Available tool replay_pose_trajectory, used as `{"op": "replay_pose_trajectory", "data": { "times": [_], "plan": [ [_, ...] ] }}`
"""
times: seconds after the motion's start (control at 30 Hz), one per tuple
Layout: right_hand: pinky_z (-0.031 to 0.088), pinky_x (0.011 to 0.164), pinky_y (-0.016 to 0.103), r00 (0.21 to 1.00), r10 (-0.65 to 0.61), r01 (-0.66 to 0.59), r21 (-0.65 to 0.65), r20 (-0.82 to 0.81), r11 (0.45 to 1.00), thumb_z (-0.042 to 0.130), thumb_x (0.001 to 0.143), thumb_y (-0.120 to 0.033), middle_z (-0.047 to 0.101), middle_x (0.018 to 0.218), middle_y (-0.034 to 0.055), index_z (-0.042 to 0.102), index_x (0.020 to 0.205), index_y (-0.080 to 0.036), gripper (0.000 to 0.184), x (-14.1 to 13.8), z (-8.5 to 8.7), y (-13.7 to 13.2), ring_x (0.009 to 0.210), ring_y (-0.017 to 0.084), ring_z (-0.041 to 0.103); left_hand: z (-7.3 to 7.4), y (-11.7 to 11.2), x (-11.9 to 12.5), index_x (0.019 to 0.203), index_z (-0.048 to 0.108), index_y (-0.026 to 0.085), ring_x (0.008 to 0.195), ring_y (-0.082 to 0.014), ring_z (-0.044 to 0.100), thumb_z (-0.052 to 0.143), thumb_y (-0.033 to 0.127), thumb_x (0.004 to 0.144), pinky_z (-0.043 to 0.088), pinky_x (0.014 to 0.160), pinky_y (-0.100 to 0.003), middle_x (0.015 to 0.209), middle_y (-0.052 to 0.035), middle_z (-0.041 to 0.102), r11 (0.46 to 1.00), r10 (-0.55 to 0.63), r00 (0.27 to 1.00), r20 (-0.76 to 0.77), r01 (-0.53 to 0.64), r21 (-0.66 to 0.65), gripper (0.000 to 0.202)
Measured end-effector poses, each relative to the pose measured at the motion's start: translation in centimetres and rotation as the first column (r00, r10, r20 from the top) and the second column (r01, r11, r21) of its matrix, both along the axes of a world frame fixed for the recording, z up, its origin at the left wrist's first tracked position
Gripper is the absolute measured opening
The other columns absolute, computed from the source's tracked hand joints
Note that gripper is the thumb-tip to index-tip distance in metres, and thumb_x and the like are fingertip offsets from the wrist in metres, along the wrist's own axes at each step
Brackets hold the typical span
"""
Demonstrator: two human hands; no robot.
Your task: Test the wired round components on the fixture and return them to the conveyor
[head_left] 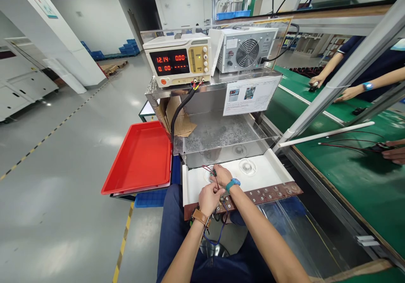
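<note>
My left hand is closed in a pinch at the front edge of a white tray, on thin red and black wires. My right hand, with a teal wristband, rests curled just beyond it on the tray and holds a small dark component at the wires' far end. A brown strip with round contacts runs along the tray's near edge. Above the tray stands a clear box under a metal shelf.
A power supply with red digits and a fan-faced unit sit on the shelf. A red tray lies to the left. A green conveyor runs on the right, with other people's hands on it.
</note>
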State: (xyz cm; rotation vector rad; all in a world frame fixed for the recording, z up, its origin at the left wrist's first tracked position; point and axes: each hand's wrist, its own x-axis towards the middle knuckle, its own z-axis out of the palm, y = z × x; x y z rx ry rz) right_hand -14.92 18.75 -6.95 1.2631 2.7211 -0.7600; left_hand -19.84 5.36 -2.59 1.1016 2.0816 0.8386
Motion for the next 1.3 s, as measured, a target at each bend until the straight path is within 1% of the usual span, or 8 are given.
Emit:
{"op": "replay_pose_trajectory", "data": {
  "times": [0.33, 0.47, 0.67, 0.83, 0.97, 1.13, 1.3],
  "plan": [
    [0.032, 0.067, 0.027, 1.000, -0.001, 0.001, 0.010, -0.005, 1.000, 0.067, 0.080, -0.035, 0.062, 0.104, 0.0068, 0.055, 0.109, -0.020, 0.035, 0.1, 0.2, -0.1, 0.086, 0.019, 0.059, 0.3, 0.1, 0.0, 0.075, 0.067, 0.022, 0.068, -0.0132, 0.061, 0.066, 0.030, 0.078, 0.034, 0.060, -0.023, 0.071, 0.0020, 0.072, 0.999, -0.011, 1.000, -0.021, 0.010, -0.032, 0.009],
    [0.032, 0.068, 0.027, 1.000, 0.001, -0.001, 0.012, -0.008, 1.000, 0.067, 0.079, -0.034, 0.062, 0.107, 0.0068, 0.055, 0.108, -0.020, 0.035, 0.1, 0.3, -0.2, 0.085, 0.018, 0.059, 0.4, 0.0, 0.0, 0.075, 0.067, 0.022, 0.069, -0.0134, 0.062, 0.066, 0.030, 0.079, 0.033, 0.060, -0.024, 0.071, 0.0021, 0.072, 0.999, -0.013, 1.000, -0.023, 0.012, -0.042, 0.009],
    [0.033, 0.068, 0.027, 1.000, 0.006, -0.006, 0.014, -0.022, 1.000, 0.066, 0.080, -0.033, 0.062, 0.107, 0.0074, 0.055, 0.106, -0.020, 0.032, 0.0, 0.7, -0.4, 0.085, 0.018, 0.059, 0.4, -0.1, 0.1, 0.073, 0.066, 0.022, 0.072, -0.0143, 0.063, 0.066, 0.032, 0.078, 0.033, 0.062, -0.023, 0.074, 0.0010, 0.072, 0.999, 0.018, 0.999, -0.037, -0.020, -0.039, 0.011],
    [0.032, 0.067, 0.027, 0.999, 0.011, -0.010, 0.024, -0.045, 1.000, 0.065, 0.078, -0.030, 0.063, 0.103, 0.0072, 0.055, 0.102, -0.019, 0.028, -0.1, 0.2, -0.5, 0.084, 0.019, 0.060, 0.8, -0.2, 0.1, 0.071, 0.065, 0.021, 0.067, -0.0145, 0.061, 0.065, 0.029, 0.077, 0.034, 0.061, -0.024, 0.068, 0.0016, 0.070, 0.999, 0.029, 0.999, -0.024, -0.030, -0.043, 0.010],
    [0.033, 0.068, 0.027, 0.997, 0.008, -0.006, 0.040, -0.071, 0.999, 0.064, 0.077, -0.027, 0.063, 0.100, 0.0068, 0.054, 0.100, -0.020, 0.026, -0.3, -0.2, -0.6, 0.084, 0.019, 0.060, 0.8, -0.3, 0.1, 0.069, 0.066, 0.021, 0.068, -0.0149, 0.061, 0.064, 0.027, 0.075, 0.033, 0.061, -0.024, 0.069, 0.0007, 0.071, 0.999, 0.045, 0.998, -0.033, -0.046, -0.024, 0.008],
    [0.034, 0.068, 0.027, 0.997, 0.000, 0.003, 0.037, -0.080, 0.999, 0.063, 0.076, -0.025, 0.064, 0.102, 0.0070, 0.055, 0.098, -0.020, 0.024, -0.3, 0.6, -0.9, 0.085, 0.020, 0.061, 0.5, -0.3, 0.1, 0.069, 0.066, 0.021, 0.070, -0.0164, 0.063, 0.063, 0.028, 0.074, 0.035, 0.062, -0.025, 0.072, -0.0005, 0.073, 0.999, 0.054, 0.998, -0.017, -0.054, -0.010, 0.008],
    [0.035, 0.069, 0.028, 0.998, -0.005, 0.008, 0.038, -0.068, 0.999, 0.063, 0.075, -0.024, 0.065, 0.102, 0.0072, 0.056, 0.098, -0.020, 0.024, -0.3, 1.1, -1.1, 0.087, 0.021, 0.062, 0.4, -0.3, 0.1, 0.070, 0.065, 0.022, 0.069, -0.0169, 0.063, 0.063, 0.028, 0.074, 0.034, 0.061, -0.026, 0.070, 0.0000, 0.072, 0.998, 0.055, 0.998, -0.031, -0.055, -0.021, 0.007]
  ]
}}
